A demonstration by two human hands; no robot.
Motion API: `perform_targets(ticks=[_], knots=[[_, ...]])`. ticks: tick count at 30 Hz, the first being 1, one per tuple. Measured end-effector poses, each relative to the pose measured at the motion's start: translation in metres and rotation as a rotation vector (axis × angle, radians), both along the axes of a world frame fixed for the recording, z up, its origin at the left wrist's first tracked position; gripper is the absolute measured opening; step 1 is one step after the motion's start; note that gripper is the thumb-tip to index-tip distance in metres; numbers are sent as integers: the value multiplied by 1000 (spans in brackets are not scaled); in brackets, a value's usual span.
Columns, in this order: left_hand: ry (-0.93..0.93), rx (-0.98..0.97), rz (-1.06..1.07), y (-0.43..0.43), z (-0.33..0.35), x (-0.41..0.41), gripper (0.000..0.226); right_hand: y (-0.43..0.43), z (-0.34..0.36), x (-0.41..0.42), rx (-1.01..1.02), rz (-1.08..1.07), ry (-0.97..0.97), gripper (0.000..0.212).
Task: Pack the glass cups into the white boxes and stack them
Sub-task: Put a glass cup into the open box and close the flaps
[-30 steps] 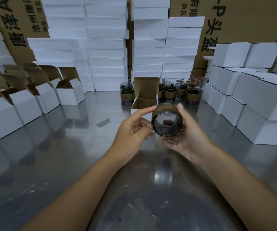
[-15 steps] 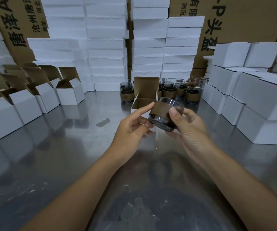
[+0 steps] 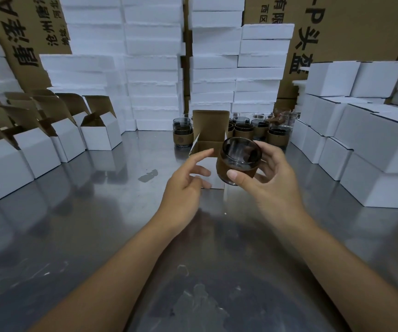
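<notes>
While the right hand (image 3: 272, 178) pinches a glass cup (image 3: 239, 160) upright, the spread left hand (image 3: 188, 183) nears the open box (image 3: 208, 146), into which the cup should be lowered next.

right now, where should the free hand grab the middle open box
Grip the box by its left wall, from the left, with the left hand: its lid stands up behind, and the right hand holds the cup on its right.

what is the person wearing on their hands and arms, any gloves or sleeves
No gloves: the left hand and right hand are bare, with no rings, watch or bracelet showing. Both forearms are bare as well, no sleeve in view. The one clear thumbnail is short and unpainted.
</notes>
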State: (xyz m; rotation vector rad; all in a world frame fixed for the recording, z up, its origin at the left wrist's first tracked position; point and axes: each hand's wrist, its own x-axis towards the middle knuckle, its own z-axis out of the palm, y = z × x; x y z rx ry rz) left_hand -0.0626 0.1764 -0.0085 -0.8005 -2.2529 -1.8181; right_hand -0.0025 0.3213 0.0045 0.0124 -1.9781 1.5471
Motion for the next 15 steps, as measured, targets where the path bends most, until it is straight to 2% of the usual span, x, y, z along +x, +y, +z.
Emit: perform_targets(ticks=[4,11,15], knots=[[36,-88,158,1,-5,-7,45,2,1,0,18,-37,28,61],[51,-338,214,5,-8,-11,54,0,-2,-3,47,-22,14,62],[114,-336,288,5,-5,-11,42,-1,-2,-2,83,31,-3,60]])
